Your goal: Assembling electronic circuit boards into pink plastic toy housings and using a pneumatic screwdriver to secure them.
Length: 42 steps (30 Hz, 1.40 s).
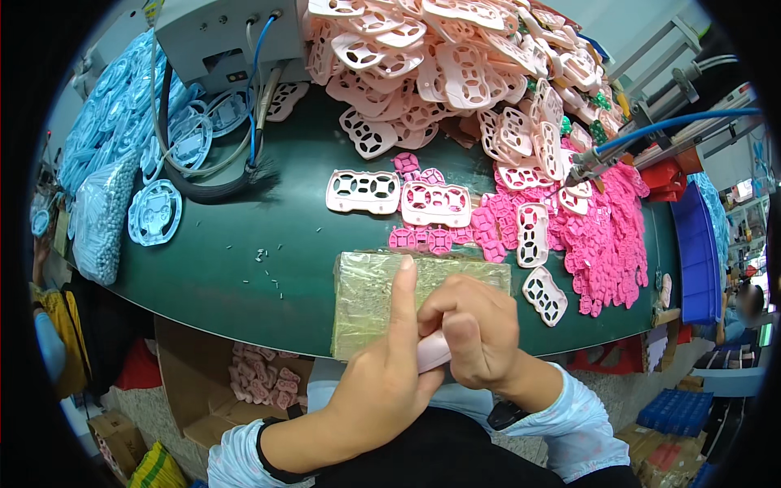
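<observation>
Close to my body, above the table's near edge, both hands meet around a pale pink plastic piece [433, 351] that they mostly hide. My left hand [381, 370] grips it from below, its index finger stretched out straight. My right hand [476, 329] is closed on the same piece, fingers curled and thumb pressed in. Behind the hands lies a yellowish block wrapped in clear film [362, 285]. Past it are a pale pink shell with cut-out openings [364, 192] and a similar shell [437, 203] over bright pink button pieces [439, 240].
Pale pink shells [468, 73] rise in a large heap at the back. Bright pink pieces [606, 236] are piled at right, near a blue bin [698, 252]. A grey machine [220, 41] with hoses, light blue parts [154, 211] and a bag [104, 215] occupy the left. A cardboard box [191, 366] stands below.
</observation>
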Motion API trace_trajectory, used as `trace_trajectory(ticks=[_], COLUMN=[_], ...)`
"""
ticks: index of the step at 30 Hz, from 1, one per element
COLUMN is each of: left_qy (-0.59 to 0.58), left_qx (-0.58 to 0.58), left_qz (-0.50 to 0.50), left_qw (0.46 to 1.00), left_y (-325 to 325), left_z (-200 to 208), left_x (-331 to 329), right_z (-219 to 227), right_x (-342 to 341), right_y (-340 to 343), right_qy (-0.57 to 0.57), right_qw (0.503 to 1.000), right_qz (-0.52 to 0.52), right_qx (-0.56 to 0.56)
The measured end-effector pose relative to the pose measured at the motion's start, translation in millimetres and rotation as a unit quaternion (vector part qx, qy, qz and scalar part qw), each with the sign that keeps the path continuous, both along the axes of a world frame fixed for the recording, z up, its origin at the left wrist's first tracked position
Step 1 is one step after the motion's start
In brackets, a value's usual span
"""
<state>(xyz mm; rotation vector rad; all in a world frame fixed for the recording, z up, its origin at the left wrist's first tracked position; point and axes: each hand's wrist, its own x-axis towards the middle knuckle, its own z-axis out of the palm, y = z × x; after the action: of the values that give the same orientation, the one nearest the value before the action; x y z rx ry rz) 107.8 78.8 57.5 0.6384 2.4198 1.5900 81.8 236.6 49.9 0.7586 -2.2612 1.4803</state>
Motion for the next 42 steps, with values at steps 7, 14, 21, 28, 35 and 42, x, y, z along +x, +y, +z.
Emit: trace_trajectory(ticks=[7,14,21,28,35,42], left_qy=[0.161,0.109,0.159,-0.073,-0.532,0.206], left_qx=[-0.038,-0.019,-0.085,0.063,0.356,-0.120], left_qz=[0.007,0.012,-0.013,0.020,0.033,-0.006], left_qw=[0.986,0.994,0.984,0.995,0.768,0.971], left_y=[25.4,37.3,39.5,24.4,-19.8,-22.6], left_z=[-6.9,-23.6,-24.7,-17.5,15.1,-16.2], left_x=[1.5,-3.0,5.4,-4.1,-26.9,-13.9], right_z=[-0.5,-26.3,-6.8,-2.0,3.9,-16.1], right_x=[3.0,4.6,10.6,5.8,26.1,28.0], right_y=[-5.0,15.9,13.5,9.7,36.0,50.6], right_qy=[-0.174,-0.213,-0.263,-0.258,0.099,-0.131], right_qw=[0.963,0.898,0.889,0.934,0.972,0.988], right_qz=[-0.158,-0.105,-0.100,-0.102,0.021,0.048], right_qx=[-0.131,-0.370,-0.361,-0.224,0.211,0.067])
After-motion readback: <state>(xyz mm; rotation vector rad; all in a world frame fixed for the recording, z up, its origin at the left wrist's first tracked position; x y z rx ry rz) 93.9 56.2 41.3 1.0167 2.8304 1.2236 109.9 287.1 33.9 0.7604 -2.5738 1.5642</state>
